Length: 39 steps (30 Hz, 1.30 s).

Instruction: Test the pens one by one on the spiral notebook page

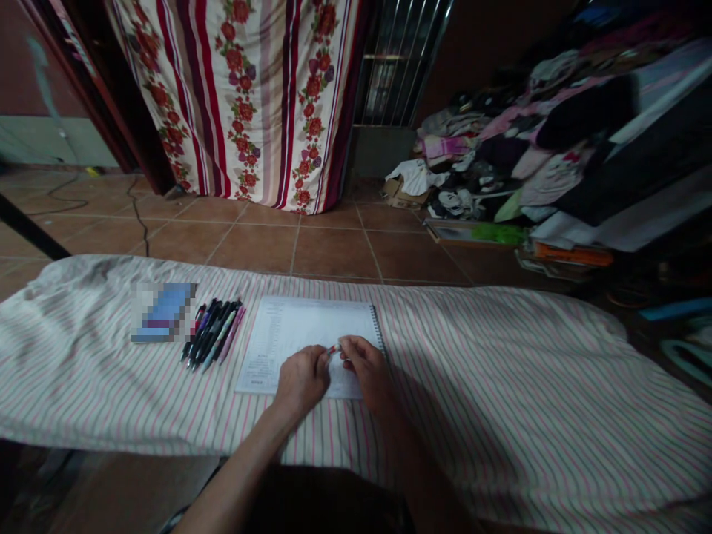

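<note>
Your left hand (303, 378) and right hand (364, 367) pinch a slim red-and-white item (334, 348) at twelve o'clock, over the notebook (317, 319); a slack pinch could drop it. At eleven o'clock, the loose pens (214, 334) could roll across the striped cloth (167, 393) if bumped.

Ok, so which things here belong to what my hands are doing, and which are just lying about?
Likely part of the job:
small pen-like item, held between left hand and right hand
spiral notebook beneath the hands
row of pens beside it, probably

Apparently just lying about:
pixelated blue item left of the pens
heap of clothes, far right
</note>
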Tool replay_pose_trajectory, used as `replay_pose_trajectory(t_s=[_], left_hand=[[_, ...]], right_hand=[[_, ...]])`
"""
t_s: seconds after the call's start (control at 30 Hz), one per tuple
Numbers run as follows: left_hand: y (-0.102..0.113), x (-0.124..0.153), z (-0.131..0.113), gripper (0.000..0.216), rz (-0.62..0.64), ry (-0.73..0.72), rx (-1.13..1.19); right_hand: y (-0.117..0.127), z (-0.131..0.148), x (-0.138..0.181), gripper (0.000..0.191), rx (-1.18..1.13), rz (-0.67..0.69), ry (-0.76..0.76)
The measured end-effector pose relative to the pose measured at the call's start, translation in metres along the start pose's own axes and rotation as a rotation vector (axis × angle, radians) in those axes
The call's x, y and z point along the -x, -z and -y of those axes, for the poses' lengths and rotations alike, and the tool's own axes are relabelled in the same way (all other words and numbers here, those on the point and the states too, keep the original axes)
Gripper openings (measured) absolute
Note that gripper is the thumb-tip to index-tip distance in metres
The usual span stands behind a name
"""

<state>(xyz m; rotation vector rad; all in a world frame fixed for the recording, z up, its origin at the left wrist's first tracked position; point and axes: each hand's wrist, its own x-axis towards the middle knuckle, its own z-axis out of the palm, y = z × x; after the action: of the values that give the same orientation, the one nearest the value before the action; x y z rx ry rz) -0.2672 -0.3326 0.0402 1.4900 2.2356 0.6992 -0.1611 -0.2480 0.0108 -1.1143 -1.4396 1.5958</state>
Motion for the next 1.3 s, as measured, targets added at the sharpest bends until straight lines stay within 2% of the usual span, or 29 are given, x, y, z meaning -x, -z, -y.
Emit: replay_pose_trajectory(t_s=[0.13, 0.33, 0.73, 0.97, 1.1, 1.3], left_hand=[[-0.0014, 0.0004, 0.001, 0.029, -0.004, -0.009, -0.001], [-0.0028, 0.0021, 0.0002, 0.028, 0.027, 0.003, -0.056], [0.0041, 0.002, -0.0049, 0.03, 0.108, 0.046, -0.066], [0.001, 0.0015, 0.0001, 0.031, 0.066, 0.033, -0.058], [-0.0019, 0.0016, 0.0041, 0.032, 0.046, 0.008, -0.035], [0.001, 0.0021, 0.0003, 0.032, 0.096, 0.028, -0.091]], right_hand=[[-0.0001, 0.0055, 0.0038, 0.04, 0.001, -0.015, -0.039], [0.0002, 0.0041, 0.0035, 0.032, 0.058, -0.075, -0.001], [0.0008, -0.0031, 0.004, 0.018, 0.058, 0.002, 0.072], [-0.003, 0.0031, 0.0102, 0.027, -0.101, 0.014, -0.026], [-0.0017, 0.0049, 0.0106, 0.026, -0.031, 0.007, -0.065], [0.0012, 0.0048, 0.0089, 0.019, 0.015, -0.004, -0.016]])
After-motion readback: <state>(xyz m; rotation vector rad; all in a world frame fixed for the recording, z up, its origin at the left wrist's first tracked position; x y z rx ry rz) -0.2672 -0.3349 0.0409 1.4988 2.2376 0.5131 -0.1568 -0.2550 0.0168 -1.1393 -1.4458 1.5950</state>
